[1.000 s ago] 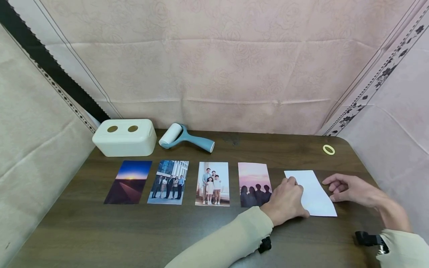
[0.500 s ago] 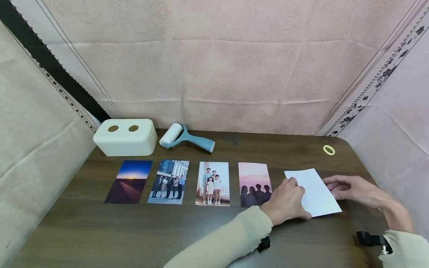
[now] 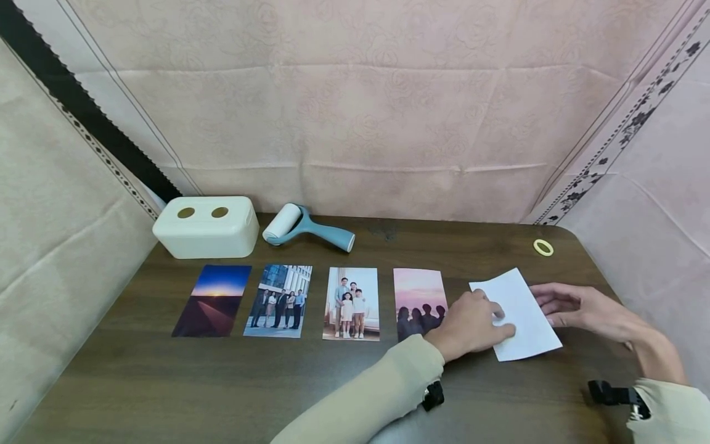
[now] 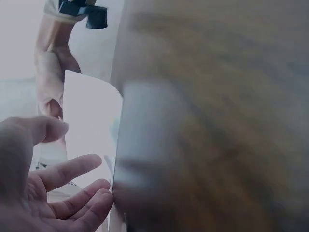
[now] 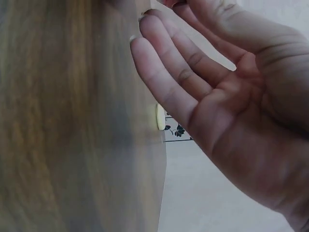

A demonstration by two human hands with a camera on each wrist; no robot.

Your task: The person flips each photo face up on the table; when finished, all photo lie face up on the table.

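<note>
A white sheet of paper (image 3: 521,320) stands tilted at the right of the table, its right side raised and lower edge bowed. My right hand (image 3: 588,311) pinches its right edge between thumb and fingers; in the right wrist view the fingers (image 5: 164,67) extend, but the grip itself lies out of frame. At the left edge is my left hand (image 3: 471,327), its thumb apart from the fingers. The left wrist view shows those fingers (image 4: 77,169) loosely spread by the sheet (image 4: 89,116). Beside that hand lies a photo of silhouettes under a pink sky (image 3: 418,290), partly covered by it.
Further left lie a family photo (image 3: 351,302), a group photo (image 3: 280,302) and a sunset photo (image 3: 213,302). Behind them are a white box with two holes (image 3: 208,228) and a blue-handled lint roller (image 3: 310,228). A pale yellow ring (image 3: 543,247) sits back right.
My right hand has closed on the sheet's right edge and raised it, turning the sheet slightly. My left hand has loosened and shifted a little left, its thumb coming away from the lower edge.
</note>
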